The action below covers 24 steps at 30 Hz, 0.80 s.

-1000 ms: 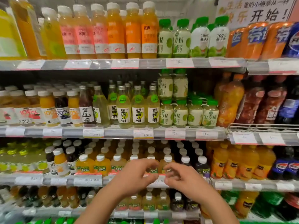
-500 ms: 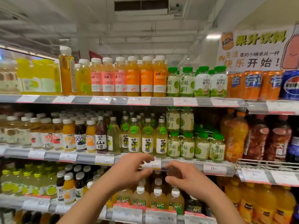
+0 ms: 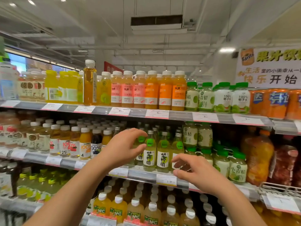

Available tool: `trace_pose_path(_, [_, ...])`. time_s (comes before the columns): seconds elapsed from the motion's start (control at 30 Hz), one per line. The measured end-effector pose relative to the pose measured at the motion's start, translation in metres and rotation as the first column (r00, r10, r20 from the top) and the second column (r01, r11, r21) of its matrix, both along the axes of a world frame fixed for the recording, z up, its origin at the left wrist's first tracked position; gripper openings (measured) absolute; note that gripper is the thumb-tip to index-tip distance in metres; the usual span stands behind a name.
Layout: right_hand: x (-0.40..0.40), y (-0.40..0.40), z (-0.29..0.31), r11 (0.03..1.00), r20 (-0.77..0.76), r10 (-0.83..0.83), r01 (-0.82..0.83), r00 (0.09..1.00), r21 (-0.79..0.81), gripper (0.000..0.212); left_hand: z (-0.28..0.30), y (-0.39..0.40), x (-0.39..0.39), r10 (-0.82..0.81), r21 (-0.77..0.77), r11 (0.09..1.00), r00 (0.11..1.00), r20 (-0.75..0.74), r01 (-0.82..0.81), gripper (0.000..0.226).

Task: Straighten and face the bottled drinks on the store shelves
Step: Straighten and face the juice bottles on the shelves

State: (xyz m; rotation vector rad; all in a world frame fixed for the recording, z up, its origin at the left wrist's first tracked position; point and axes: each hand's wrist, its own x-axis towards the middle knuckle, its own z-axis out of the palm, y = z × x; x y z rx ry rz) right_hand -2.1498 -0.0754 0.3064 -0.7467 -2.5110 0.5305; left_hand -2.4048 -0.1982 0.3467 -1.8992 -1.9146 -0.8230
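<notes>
one head-worn wide-angle view stands close before the grey metal store shelves [image 3: 153, 115], facing them straight on and tilted slightly up, taking in three shelf levels, the white ceiling [image 3: 97, 30] and both forearms reaching in from the bottom edge.

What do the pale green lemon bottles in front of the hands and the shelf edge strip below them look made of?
Lemon bottles: clear and glossy, with silvery caps that look like metal and stuck-on labels that seem paper; glass or hard plastic, I cannot tell which. Shelf edge strip: looks like clear shiny plastic over price tags, judging by its glare.
</notes>
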Motion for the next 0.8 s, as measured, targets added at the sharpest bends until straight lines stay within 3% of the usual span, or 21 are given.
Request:
trace_pose_path(0.43, [-0.118,-0.049,-0.003,0.999,0.023,0.037,-0.038,0.999,0.038,0.029,-0.02,-0.063,-0.108,-0.021,-0.061,0.998,0.999,0.031,0.023,0.04])
trace_pose_path(0.8, [-0.245,-0.101,0.021,0.994,-0.021,-0.028,0.03,0.999,0.108,0.028,0.02,-0.087,-0.239,-0.047,-0.025,0.999,0.998,-0.043,0.046,0.043])
